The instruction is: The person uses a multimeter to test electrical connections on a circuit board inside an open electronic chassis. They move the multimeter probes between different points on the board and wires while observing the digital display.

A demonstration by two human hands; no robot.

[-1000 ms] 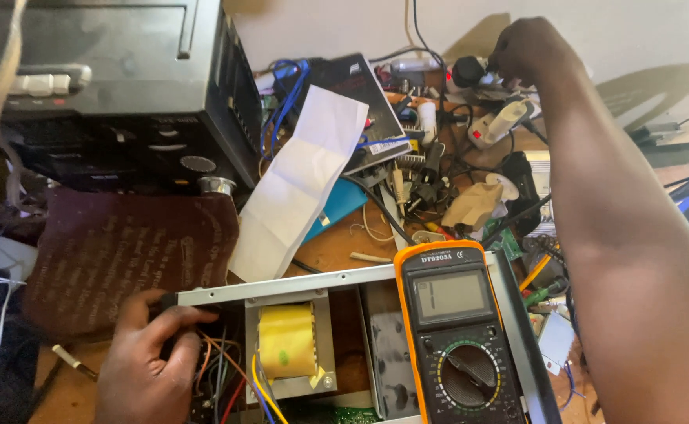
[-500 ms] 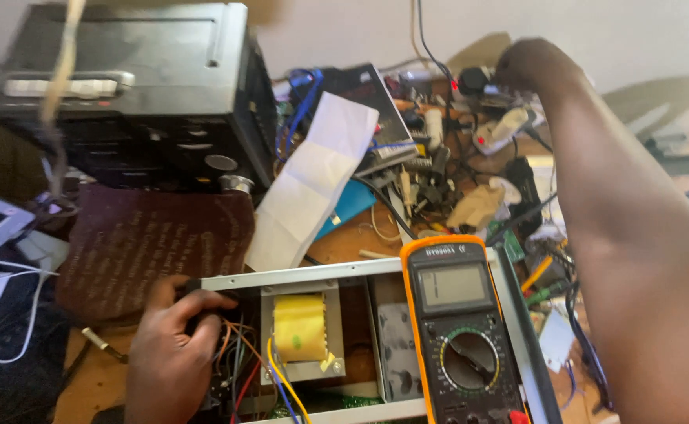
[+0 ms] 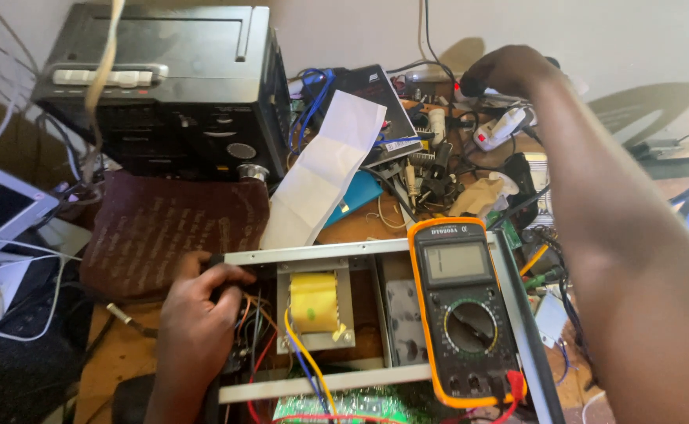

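Head view: left hand (image 3: pixel 199 314) rests curled on the corner of the open metal chassis (image 3: pixel 313 253), fingers bent into the wire bundle (image 3: pixel 254 330), gripping nothing I can make out; right hand (image 3: pixel 509 71) is stretched to the back of the bench, fingers closed around a small dark object that I can't identify. Progress looks early-to-mid: chassis is already opened, the orange multimeter (image 3: pixel 464 306) lies across its right side, no probe in either hand. Inside the chassis: yellow-wrapped transformer (image 3: pixel 313 302), coloured wires, green board (image 3: pixel 337 407) at the bottom edge.
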